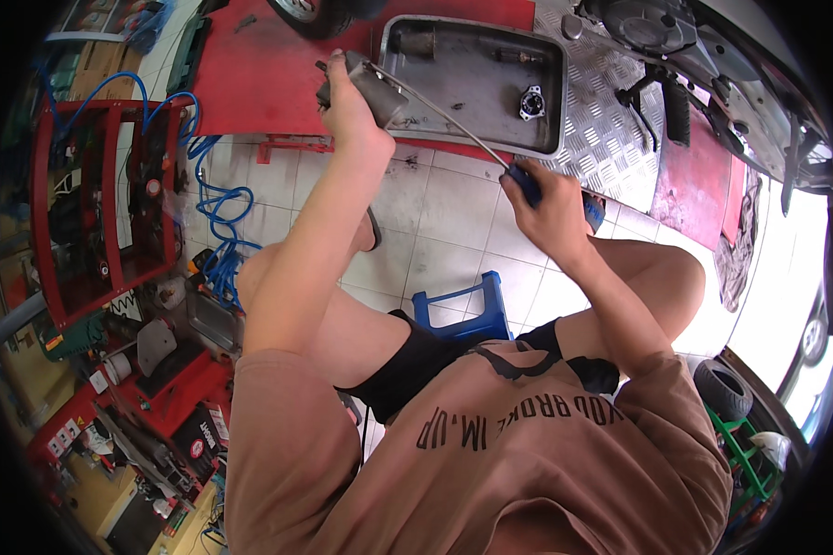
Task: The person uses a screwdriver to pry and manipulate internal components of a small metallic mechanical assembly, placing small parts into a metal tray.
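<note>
My left hand (344, 102) grips a grey metal part (372, 92) above the left edge of a dark metal tray (467, 97). My right hand (539, 196) holds a long screwdriver by its blue handle (521, 182); the shaft runs up-left, its tip at the grey part. Inside the tray lie a grey cylindrical piece (416, 42), a small dark part (516, 55) and a round silver-and-black part (531, 103).
A red platform (250, 92) with a diamond-plate panel (588, 148) carries a motorcycle (676, 37). A red rolling cart (74, 213), coiled blue hose (222, 203) and tools stand left. A blue stool (458, 301) is below me; tyres (722, 388) lie right.
</note>
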The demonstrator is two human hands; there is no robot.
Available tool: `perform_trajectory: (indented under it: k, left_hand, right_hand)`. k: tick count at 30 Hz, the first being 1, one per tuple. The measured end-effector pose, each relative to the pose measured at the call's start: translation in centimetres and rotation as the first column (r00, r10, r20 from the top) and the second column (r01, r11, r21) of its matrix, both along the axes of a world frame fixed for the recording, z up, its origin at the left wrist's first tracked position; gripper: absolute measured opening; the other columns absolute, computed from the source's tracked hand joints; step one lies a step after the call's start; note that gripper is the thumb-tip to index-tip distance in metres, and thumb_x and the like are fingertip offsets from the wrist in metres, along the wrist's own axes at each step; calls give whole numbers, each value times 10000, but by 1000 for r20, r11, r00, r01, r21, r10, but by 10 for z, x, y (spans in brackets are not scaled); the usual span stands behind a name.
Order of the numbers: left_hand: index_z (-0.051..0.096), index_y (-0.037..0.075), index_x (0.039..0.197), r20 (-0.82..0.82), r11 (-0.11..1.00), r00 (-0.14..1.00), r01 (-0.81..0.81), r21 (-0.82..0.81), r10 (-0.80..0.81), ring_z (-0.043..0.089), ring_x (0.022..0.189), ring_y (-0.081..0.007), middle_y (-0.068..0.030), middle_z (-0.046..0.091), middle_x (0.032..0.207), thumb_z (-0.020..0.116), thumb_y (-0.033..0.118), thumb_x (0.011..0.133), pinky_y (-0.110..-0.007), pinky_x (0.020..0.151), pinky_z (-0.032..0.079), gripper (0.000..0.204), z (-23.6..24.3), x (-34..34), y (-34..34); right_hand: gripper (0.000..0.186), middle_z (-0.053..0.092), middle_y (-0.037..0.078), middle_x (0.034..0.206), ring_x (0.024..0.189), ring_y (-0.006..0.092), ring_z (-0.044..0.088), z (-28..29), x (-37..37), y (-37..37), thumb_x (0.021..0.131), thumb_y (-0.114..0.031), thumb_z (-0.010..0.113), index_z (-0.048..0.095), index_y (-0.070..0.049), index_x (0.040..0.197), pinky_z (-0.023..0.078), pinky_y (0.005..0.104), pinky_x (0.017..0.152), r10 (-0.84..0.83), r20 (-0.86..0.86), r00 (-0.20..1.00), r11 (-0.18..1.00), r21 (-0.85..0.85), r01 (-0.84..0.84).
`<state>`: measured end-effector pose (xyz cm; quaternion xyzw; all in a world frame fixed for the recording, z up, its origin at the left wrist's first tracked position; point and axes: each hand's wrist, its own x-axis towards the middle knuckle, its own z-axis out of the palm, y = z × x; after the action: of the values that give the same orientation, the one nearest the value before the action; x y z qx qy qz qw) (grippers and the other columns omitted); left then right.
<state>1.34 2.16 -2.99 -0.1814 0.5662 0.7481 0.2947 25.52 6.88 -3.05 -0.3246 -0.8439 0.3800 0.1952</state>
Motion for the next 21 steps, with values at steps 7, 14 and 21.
perform_trajectory:
  k: [7, 14, 21]
  left_hand:
    - [528, 112, 1089, 109, 996, 992, 75, -48, -69, 606, 831, -156, -11, 600, 969, 733, 443, 761, -365, 716, 530, 510, -40, -30, 3]
    - [514, 107, 1122, 125, 991, 989, 94, -100, -81, 609, 854, -161, -15, 603, 994, 735, 444, 761, -389, 733, 532, 540, -63, -30, 4]
    - [478, 109, 1188, 144, 984, 986, 103, -144, -82, 596, 906, -180, -21, 591, 1048, 732, 464, 757, -418, 743, 525, 613, -72, -34, 2]
  right_hand:
    - [336, 630, 122, 751, 622, 165, 595, -6, 2, 26, 903, -210, 524, 601, 73, 1067, 459, 319, 562, 251, 212, 945, 801, -594, -79]
    - [428, 610, 118, 763, 612, 124, 580, -16, -1, 19, 866, -217, 644, 485, 38, 1170, 453, 260, 518, 194, 239, 951, 806, -592, -15]
    - [293, 642, 117, 827, 634, 138, 598, -38, 5, 16, 885, -164, 579, 595, 95, 1020, 473, 269, 588, 239, 86, 967, 566, -822, -67]
